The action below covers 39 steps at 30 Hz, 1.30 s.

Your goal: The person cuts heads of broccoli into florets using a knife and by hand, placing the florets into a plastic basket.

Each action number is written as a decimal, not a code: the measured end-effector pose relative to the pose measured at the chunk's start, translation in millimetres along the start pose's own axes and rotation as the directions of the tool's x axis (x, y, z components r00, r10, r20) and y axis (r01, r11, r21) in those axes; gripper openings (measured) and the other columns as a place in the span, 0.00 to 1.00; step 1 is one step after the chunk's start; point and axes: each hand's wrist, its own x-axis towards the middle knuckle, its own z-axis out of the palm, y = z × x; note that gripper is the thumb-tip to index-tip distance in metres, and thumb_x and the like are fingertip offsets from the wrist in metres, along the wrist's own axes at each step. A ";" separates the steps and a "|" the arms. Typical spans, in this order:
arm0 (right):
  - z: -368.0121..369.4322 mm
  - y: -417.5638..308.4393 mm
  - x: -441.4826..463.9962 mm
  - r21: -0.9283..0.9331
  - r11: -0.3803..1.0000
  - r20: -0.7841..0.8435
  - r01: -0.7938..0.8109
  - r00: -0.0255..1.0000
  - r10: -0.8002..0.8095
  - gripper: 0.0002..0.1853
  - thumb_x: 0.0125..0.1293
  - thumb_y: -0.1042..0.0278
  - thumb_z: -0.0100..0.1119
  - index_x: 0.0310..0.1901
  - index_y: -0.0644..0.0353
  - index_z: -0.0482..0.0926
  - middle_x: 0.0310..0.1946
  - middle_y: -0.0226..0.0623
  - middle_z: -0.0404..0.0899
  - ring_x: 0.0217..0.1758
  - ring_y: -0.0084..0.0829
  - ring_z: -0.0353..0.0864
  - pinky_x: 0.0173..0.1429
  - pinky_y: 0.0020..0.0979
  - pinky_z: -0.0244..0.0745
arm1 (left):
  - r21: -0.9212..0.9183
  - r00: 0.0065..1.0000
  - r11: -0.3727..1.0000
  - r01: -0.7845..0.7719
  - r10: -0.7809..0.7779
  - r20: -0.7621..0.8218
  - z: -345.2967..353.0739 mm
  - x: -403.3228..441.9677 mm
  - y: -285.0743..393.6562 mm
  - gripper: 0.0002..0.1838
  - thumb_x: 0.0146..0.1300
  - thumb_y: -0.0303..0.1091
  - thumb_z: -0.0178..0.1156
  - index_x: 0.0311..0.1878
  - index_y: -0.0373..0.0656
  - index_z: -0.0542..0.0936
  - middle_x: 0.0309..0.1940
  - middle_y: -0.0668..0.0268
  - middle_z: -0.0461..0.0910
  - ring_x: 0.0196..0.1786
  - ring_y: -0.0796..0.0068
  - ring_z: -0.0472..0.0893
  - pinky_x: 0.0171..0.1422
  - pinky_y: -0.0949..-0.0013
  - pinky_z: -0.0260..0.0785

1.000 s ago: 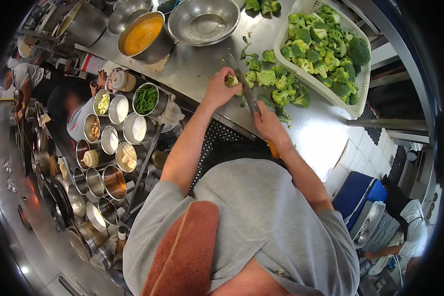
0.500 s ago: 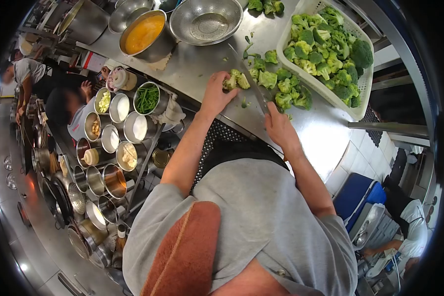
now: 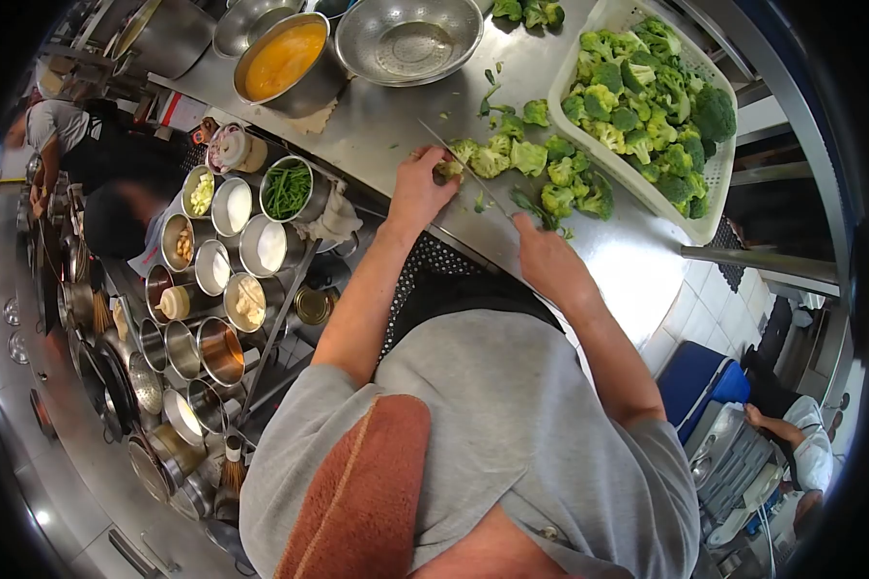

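Observation:
My left hand (image 3: 423, 188) is closed around a small broccoli piece (image 3: 448, 170) on the steel counter. In my right hand (image 3: 543, 249) is the handle of a long knife (image 3: 473, 178), its blade slanting up and left beside that piece. Cut broccoli florets (image 3: 490, 157) lie just beyond the blade, with more loose florets (image 3: 572, 188) to the right of it. A white plastic basket (image 3: 568, 118) heaped with broccoli (image 3: 637, 106) stands at the upper right.
A perforated metal colander (image 3: 410, 72) and a pot of orange liquid (image 3: 282, 60) stand at the back. Left of me, a rack holds several metal containers, one with chopped greens (image 3: 286, 190). Co-workers (image 3: 60, 135) are at the far left and lower right (image 3: 807, 439).
The knife has shifted left and lies flatter, its tip now beyond my left hand. Florets once by my left fingers now sit right of the blade. The lower-right co-worker's arm has moved.

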 end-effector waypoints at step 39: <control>24.4 2.6 -36.9 0.800 0.534 -0.044 -0.273 0.861 0.506 0.18 0.77 0.67 0.47 0.65 0.57 0.67 0.22 0.29 0.71 0.14 0.19 0.65 0.15 0.25 0.61 | -0.060 0.959 0.990 -0.124 0.135 0.249 19.3 20.4 4.5 0.23 0.57 0.44 0.67 0.57 0.52 0.82 0.59 0.47 0.72 0.56 0.43 0.79 0.65 0.54 0.72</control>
